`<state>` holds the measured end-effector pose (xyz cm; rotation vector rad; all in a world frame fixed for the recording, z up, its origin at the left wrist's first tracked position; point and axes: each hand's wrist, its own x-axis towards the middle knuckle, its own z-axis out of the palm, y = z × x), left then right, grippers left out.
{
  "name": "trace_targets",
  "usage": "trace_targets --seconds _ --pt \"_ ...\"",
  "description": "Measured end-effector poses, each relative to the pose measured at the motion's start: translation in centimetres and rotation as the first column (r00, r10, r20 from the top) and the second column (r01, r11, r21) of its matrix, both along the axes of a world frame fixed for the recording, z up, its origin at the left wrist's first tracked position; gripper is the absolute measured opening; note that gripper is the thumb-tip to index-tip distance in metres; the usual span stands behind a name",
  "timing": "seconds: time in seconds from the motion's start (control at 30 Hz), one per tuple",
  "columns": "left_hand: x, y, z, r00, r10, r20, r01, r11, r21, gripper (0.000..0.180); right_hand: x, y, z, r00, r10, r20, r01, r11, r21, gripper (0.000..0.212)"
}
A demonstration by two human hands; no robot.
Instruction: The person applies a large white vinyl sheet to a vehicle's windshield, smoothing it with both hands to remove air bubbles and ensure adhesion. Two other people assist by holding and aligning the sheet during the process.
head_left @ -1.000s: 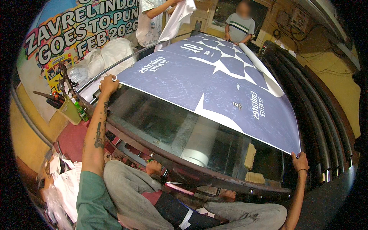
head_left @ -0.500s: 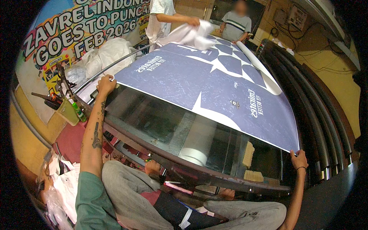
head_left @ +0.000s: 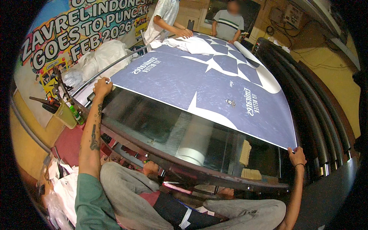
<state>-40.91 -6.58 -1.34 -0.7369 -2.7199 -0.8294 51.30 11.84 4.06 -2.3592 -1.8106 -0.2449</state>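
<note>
While hands (head_left: 103,87) (head_left: 297,156) pinch its near corners, the white-patterned blue sheet (head_left: 218,94) lies outspread.

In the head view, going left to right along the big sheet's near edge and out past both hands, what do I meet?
Yellowish container, left hand, blue-and-white printed sheet, right hand, long black bars.

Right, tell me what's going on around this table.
A person's left grip and right grip hold opposite ends of the near edge of a blue-and-white printed sheet over a dark table. Farther along, a co-worker in a pale shirt has hands at white fabric lying on the sheet. Another co-worker stands at the far end.
</note>
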Motion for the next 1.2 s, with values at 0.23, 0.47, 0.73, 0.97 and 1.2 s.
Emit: trace_targets --seconds 0.23,0.47,0.73,0.97,1.2 --pt "-0.3 0.0 0.0 1.0 0.004 -0.008 -0.004 1.0 -0.01 0.045 -0.6 -0.3 0.2 1.0 0.014 0.011 -0.014 1.0 0.019 0.056" --pt "0.0 -0.1 0.2 1.0 -0.02 0.011 0.02 1.0 0.004 0.045 -1.0 -0.6 0.4 1.0 0.0 0.006 0.0 1.0 0.023 0.056" --pt "-0.2 -0.1 0.3 0.999 -0.011 0.032 0.011 1.0 -0.016 0.046 -0.8 -0.4 0.2 1.0 0.001 0.012 -0.001 0.999 0.032 0.055" --pt "-0.3 0.0 0.2 0.999 -0.006 0.035 0.008 0.999 -0.039 0.048 -0.8 -0.5 0.4 1.0 -0.017 -0.003 0.017 1.0 0.023 0.055" --pt "0.3 -0.3 0.4 1.0 -0.027 0.008 0.027 1.0 -0.006 0.047 0.2 0.2 0.0 1.0 -0.011 0.014 0.011 1.0 -0.022 0.066"
